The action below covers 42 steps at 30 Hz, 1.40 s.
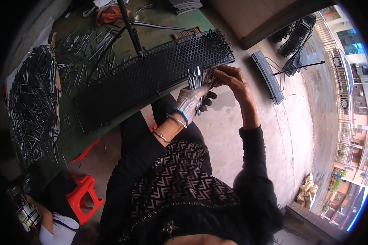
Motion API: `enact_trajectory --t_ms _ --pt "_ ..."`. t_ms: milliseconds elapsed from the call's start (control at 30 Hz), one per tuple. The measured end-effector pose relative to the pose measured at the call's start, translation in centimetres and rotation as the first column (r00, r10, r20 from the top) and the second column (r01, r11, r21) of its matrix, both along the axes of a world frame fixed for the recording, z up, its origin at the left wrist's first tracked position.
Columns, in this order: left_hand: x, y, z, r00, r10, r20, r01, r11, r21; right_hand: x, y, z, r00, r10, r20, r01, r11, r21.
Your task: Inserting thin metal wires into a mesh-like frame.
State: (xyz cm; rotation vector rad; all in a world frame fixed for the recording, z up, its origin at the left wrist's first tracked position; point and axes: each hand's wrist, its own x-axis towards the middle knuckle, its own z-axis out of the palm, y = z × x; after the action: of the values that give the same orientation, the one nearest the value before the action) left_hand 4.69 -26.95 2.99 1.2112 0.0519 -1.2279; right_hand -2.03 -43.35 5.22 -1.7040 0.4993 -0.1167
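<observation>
My left hand, in a pale glove with dark fingertips, is closed round a bundle of thin metal rods that stick up out of the grip. Beside it, my bare right hand has thumb and fingers pinched together next to the bundle; what lies between them is too small to make out. Both hands are at the near right edge of a long black perforated rack, which lies slanted across the table. Short dark rods stand crowded in the holes at its right end.
A large heap of rods lies on the left of the green table, with loose ones scattered behind the rack. A red stool stands at lower left, beside another person's arm. Another black rack rests on the floor at right.
</observation>
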Motion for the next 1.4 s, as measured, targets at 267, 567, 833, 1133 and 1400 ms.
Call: enact_trajectory --t_ms 267,567,833,1133,1400 --pt "0.2 0.0 -0.1 0.999 -0.035 0.026 0.035 0.999 -0.002 -0.6 0.0 -0.7 0.998 -0.061 0.015 0.06 0.997 0.051" --pt "0.1 -0.5 -1.3 0.993 0.045 0.105 -0.05 0.998 0.048 -1.1 -0.6 -0.7 0.992 -0.104 0.071 0.103 0.994 0.018" --pt "0.0 0.1 -1.1 0.995 0.011 -0.1 -0.011 1.0 0.004 0.9 -6.5 -1.7 0.732 -0.44 0.52 0.661 0.643 -0.386" --pt "-0.2 0.4 -0.9 0.988 -0.047 -0.149 0.044 0.999 -0.02 2.9 -8.2 -3.1 0.848 -0.327 0.417 0.527 0.593 -0.609" --pt "-0.4 0.1 -1.0 0.989 -0.026 -0.144 0.018 0.998 -0.053 2.8 -7.7 -3.2 0.928 -0.252 0.276 0.329 0.203 -0.922"
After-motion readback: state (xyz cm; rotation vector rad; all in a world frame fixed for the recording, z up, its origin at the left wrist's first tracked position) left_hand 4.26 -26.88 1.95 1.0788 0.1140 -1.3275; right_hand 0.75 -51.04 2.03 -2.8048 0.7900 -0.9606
